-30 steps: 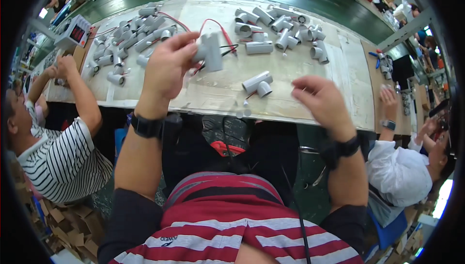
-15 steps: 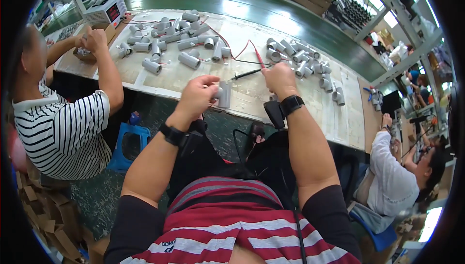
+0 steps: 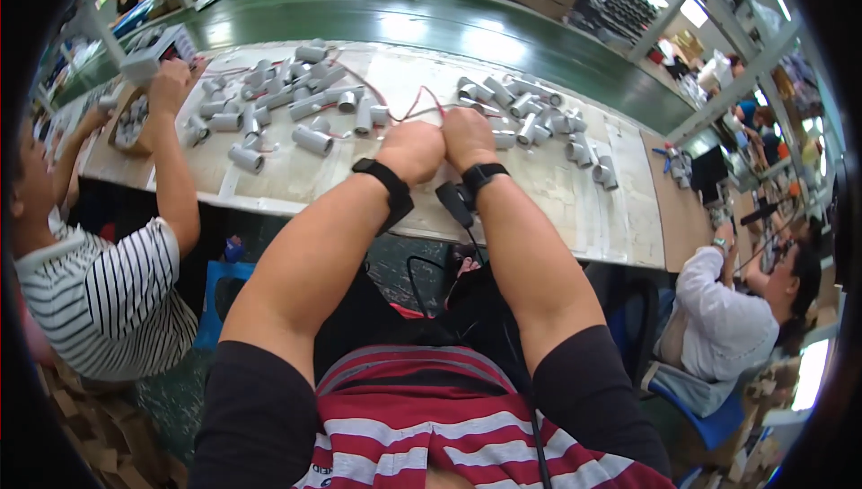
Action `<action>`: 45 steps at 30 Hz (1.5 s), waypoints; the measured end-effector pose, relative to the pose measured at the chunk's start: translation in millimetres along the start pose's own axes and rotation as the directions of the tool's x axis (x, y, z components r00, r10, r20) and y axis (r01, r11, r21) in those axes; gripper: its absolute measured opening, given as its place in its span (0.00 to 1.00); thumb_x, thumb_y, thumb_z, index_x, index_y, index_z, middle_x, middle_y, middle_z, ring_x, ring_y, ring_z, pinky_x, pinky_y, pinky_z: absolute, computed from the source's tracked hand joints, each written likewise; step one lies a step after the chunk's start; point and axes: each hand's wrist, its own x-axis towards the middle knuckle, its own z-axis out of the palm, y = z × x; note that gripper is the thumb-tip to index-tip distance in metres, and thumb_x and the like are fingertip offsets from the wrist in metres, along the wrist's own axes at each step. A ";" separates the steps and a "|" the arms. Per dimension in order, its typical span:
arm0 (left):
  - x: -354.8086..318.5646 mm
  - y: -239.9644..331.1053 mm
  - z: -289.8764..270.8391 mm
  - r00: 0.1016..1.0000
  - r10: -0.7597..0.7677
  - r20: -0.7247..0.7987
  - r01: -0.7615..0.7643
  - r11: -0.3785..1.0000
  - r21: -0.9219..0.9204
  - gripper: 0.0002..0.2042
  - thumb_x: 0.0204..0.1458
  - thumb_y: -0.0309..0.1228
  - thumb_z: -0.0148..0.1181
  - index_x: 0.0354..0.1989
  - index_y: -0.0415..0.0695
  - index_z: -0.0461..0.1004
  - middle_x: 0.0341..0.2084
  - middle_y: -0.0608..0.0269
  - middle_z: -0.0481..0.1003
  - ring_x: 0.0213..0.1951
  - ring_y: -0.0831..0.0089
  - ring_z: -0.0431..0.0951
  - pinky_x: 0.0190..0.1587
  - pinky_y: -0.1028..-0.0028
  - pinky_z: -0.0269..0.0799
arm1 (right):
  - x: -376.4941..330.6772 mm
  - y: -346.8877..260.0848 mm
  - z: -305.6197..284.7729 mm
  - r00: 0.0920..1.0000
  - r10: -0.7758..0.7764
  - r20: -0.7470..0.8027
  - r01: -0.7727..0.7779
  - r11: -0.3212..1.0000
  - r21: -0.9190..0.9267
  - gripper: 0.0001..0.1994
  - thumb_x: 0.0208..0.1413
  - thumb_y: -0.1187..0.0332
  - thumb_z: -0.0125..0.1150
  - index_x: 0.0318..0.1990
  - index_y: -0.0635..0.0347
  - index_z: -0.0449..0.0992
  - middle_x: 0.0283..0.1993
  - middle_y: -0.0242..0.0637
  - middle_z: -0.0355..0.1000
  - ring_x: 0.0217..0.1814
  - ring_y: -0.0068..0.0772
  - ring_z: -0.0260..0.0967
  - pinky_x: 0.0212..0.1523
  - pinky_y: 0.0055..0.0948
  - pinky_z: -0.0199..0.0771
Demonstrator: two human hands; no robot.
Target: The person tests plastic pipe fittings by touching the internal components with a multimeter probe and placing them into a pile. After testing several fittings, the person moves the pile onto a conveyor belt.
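My left hand (image 3: 411, 149) and my right hand (image 3: 467, 134) are pressed together, knuckle to knuckle, over the middle of the pale worktable (image 3: 575, 211). Both are closed with their backs toward me, and each wrist wears a black band. What they grip is mostly hidden behind the fingers. A red wire (image 3: 420, 101) loops out from between them toward the far side of the table. Short grey cylinders (image 3: 310, 139) lie scattered to the left, and another group of grey cylinders (image 3: 539, 121) lies to the right.
A person in a striped shirt (image 3: 108, 291) sits at my left, one hand (image 3: 168, 85) raised by a box of cylinders. Another person in a white top (image 3: 718, 309) sits at the right. A green conveyor belt (image 3: 449, 22) runs behind the table.
My left hand carried a grey cylinder with wires toward the table's middle. My right hand came over from the right, and the two hands have closed together. The view has shifted.
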 end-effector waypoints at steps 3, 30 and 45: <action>11.0 -13.0 8.0 0.993 -0.114 -0.009 0.113 0.991 -0.066 0.10 0.51 0.23 0.56 0.39 0.39 0.83 0.44 0.43 0.81 0.44 0.53 0.84 0.48 0.58 0.79 | 4.2 -1.8 -2.1 0.999 0.037 -0.015 -0.037 0.999 0.020 0.12 0.58 0.67 0.55 0.36 0.61 0.85 0.41 0.55 0.81 0.46 0.54 0.81 0.49 0.44 0.81; -84.7 -4.4 13.3 0.878 -0.309 -0.365 -0.141 0.563 -0.815 0.17 0.51 0.25 0.61 0.51 0.38 0.74 0.27 0.53 0.79 0.32 0.57 0.82 0.38 0.63 0.77 | -107.3 -36.5 -35.9 0.991 -0.111 0.076 0.013 0.643 0.766 0.10 0.58 0.66 0.67 0.39 0.66 0.81 0.27 0.33 0.77 0.23 0.22 0.74 0.25 0.25 0.73; -163.8 -53.3 24.0 0.869 -0.127 -0.478 -0.216 0.772 -0.598 0.26 0.45 0.28 0.72 0.55 0.38 0.75 0.50 0.47 0.75 0.52 0.51 0.76 0.57 0.62 0.72 | -112.4 -33.8 -25.7 0.964 0.020 0.267 -0.247 0.454 0.856 0.08 0.56 0.73 0.65 0.40 0.67 0.76 0.28 0.33 0.75 0.23 0.22 0.73 0.22 0.23 0.71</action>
